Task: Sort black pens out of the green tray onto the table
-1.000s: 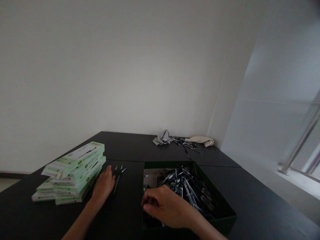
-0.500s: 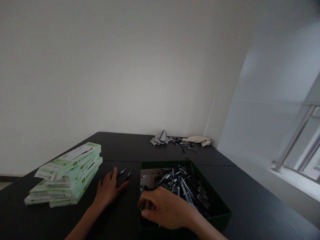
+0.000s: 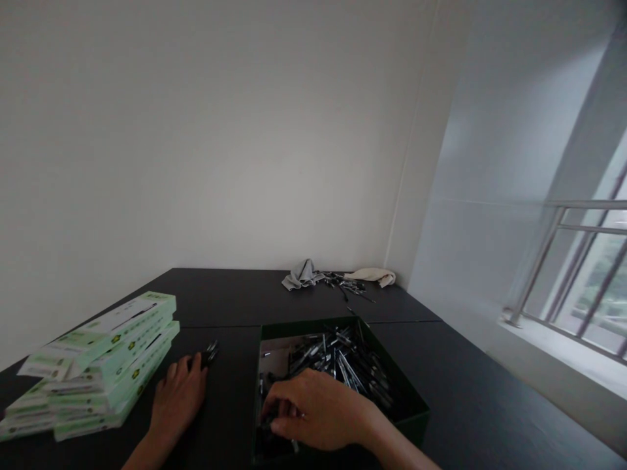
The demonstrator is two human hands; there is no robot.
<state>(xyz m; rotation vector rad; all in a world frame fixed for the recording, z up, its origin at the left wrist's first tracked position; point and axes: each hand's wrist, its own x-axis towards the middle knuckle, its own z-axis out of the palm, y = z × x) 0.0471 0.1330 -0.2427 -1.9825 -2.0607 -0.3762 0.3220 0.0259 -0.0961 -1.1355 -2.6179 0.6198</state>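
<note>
Low on the black table, my left hand (image 3: 179, 398) has its fingers drawn in around a small bunch of pens (image 3: 211, 352), whose tips poke out past the thumb. My right hand (image 3: 318, 408) reaches into the near left part of a dark green box (image 3: 417, 418), its thumb and fingers closed in a pinch. What lies between those fingertips is dark and mostly hidden. Many loose black and clear pens (image 3: 350, 365) fill the middle and right side of the box.
A stack of light green and white cartons (image 3: 112, 365) leans unevenly at the left. Toward the back lie a grey cloth (image 3: 302, 274), a loose pile of pens (image 3: 345, 282) and a cream cloth (image 3: 372, 275). A metal railing (image 3: 539, 261) stands by the window at right.
My left hand has closed from spread fingers, bringing the separate pens together. My right hand stays low in the box. The view has turned somewhat to the right.
</note>
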